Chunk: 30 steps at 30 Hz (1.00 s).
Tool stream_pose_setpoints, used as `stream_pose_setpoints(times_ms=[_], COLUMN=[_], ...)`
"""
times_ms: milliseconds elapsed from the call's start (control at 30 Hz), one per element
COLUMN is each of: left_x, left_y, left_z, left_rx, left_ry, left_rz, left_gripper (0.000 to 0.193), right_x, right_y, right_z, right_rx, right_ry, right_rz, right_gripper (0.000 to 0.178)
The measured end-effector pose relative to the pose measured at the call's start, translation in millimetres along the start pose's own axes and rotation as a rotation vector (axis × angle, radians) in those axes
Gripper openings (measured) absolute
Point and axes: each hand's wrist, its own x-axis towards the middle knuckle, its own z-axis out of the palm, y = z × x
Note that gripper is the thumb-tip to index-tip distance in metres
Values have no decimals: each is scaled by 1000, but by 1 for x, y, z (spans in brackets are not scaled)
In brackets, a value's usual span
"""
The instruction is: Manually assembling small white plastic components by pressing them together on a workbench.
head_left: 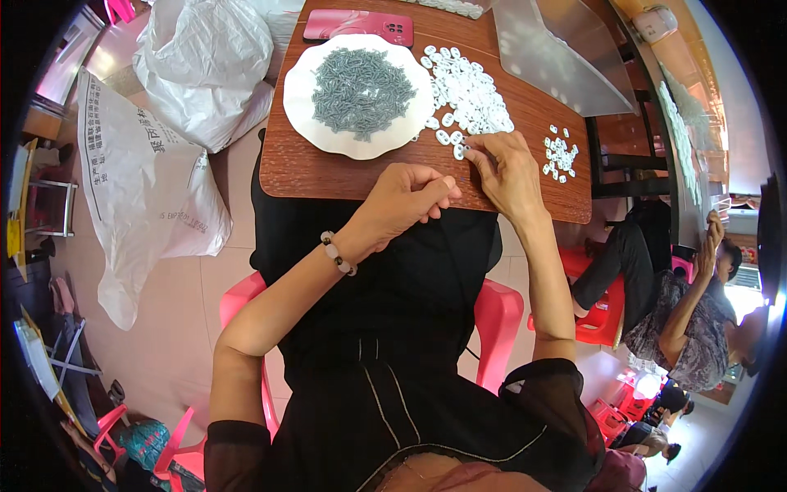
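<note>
At the table's near edge my left hand point(410, 195) is closed, its thumb pressed to the curled fingers. Anything held in it is too small or hidden to make out. My right hand point(510, 176) reaches to the near side of a heap of small white oval pieces with two holes point(471, 94). Its thumb and forefinger pinch one of these pieces at the heap's edge. Left of the heap stands a white scalloped plate point(299, 123) filled with short grey-green rods point(361, 90). A smaller group of white pieces point(561, 156) lies to the right of my right hand.
A pink phone point(385, 26) lies behind the plate on the brown wooden table point(328, 176). A translucent plastic bin point(566, 61) stands at the back right. Large white sacks point(147, 197) are on the floor at left. Another person point(689, 320) sits at right by another table.
</note>
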Motion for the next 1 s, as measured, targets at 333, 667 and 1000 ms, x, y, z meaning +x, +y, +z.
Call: stream_pose_setpoints(times_ms=[333,667,1000], left_x=[-1,0,0], left_y=[0,-2,-5], left_z=[-2,-2,-6], left_rx=[3,-92,-152], left_ry=[3,19,27], left_rz=[2,16,55], left_gripper=[26,29,30], right_x=[4,-6,-16], right_y=[-7,-15,-27], right_z=[1,-2,-16], right_rx=[72,371,350], right_ry=[-51,-8,43], right_rz=[38,216,-319], right_gripper=[20,17,15])
